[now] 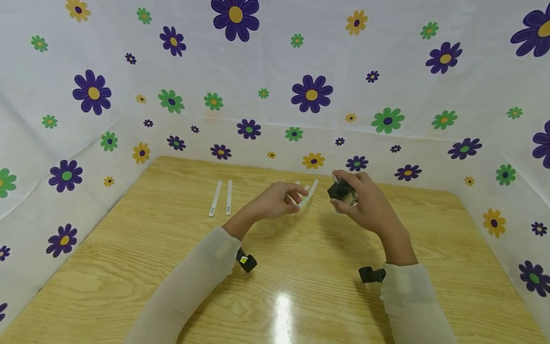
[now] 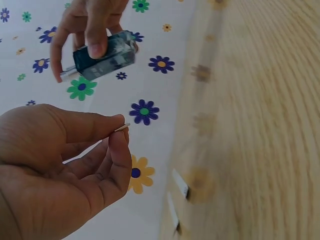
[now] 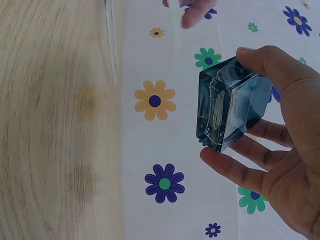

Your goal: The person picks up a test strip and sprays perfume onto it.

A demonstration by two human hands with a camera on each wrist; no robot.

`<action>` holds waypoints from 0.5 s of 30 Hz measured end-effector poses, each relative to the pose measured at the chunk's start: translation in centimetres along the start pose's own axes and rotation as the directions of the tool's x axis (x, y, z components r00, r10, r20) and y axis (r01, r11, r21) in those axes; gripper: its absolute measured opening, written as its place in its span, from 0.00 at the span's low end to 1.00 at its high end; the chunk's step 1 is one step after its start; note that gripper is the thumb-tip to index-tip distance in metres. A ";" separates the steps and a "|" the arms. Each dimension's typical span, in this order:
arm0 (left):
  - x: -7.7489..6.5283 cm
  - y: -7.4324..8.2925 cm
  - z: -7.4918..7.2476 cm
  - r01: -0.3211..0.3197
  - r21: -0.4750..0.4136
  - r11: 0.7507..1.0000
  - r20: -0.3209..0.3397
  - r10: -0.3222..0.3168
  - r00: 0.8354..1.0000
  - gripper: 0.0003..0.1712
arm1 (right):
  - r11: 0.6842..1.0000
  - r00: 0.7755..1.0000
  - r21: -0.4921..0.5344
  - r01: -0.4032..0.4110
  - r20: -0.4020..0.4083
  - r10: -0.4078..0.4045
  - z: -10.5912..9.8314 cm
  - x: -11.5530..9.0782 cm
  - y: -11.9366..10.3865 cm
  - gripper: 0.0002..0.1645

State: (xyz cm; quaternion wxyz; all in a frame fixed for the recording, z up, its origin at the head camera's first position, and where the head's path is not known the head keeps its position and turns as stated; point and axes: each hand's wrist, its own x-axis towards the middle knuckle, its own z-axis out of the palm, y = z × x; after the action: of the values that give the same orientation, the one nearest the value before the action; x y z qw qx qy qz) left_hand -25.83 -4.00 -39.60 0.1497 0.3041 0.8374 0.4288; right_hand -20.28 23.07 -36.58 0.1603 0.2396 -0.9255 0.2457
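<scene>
Farthest left on the bench (image 1: 301, 260), a white strip (image 1: 215, 198) lies flat, its long axis running away from the person, far end leaning a little right; its printed end is the near one. Just beside it, a second strip (image 1: 229, 197) points almost straight away, print also at the near end.

Next comes the left hand (image 1: 277, 200), raised, thumb and forefinger pinched together on a thin strip (image 2: 122, 127), which the left wrist view shows nearly edge-on. Around these fingers the head view shows further white strips, partly covered; one (image 1: 312, 185) slants away and to the right, though I cannot tell whether it is the held one.

To the right, above the bench, is a dark glass bottle (image 1: 343, 192). Its base faces down, its long axis tilts, and its silver nozzle points up, leaning toward the left hand. The right hand's (image 1: 367, 203) fingers are clamped around it, one fingertip at the nozzle.
</scene>
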 end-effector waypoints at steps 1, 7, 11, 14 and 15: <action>0.2 -0.2 0.1 0.007 0.002 1.000 0.004 -0.007 1.000 0.24 | 1.000 1.000 -0.002 0.002 -0.003 -0.002 0.0 0.0 0.1 0.41; 1.7 -1.5 0.9 0.061 0.035 0.997 0.029 -0.062 0.998 0.23 | 1.000 1.000 -0.006 0.024 -0.018 -0.024 -0.1 -0.1 0.4 0.40; 2.4 -2.0 1.4 0.094 0.076 0.993 0.038 -0.097 0.995 0.24 | 1.000 1.000 -0.001 0.020 -0.015 -0.020 -0.2 -0.1 0.4 0.40; 2.9 -2.4 1.8 0.104 0.091 0.990 0.046 -0.109 0.993 0.24 | 1.000 1.000 -0.001 0.023 -0.014 -0.023 -0.2 -0.1 0.4 0.41; 3.0 -2.5 1.9 0.107 0.095 0.990 0.048 -0.112 0.993 0.24 | 1.000 1.000 -0.001 0.026 -0.016 -0.026 -0.2 -0.1 0.4 0.41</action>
State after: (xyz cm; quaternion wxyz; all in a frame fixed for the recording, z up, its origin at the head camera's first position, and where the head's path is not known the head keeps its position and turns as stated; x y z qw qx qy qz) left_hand -28.13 -2.04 -42.74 0.1810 0.2757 0.8674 0.3726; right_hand -20.39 23.53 -36.65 0.1709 0.2497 -0.9210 0.2454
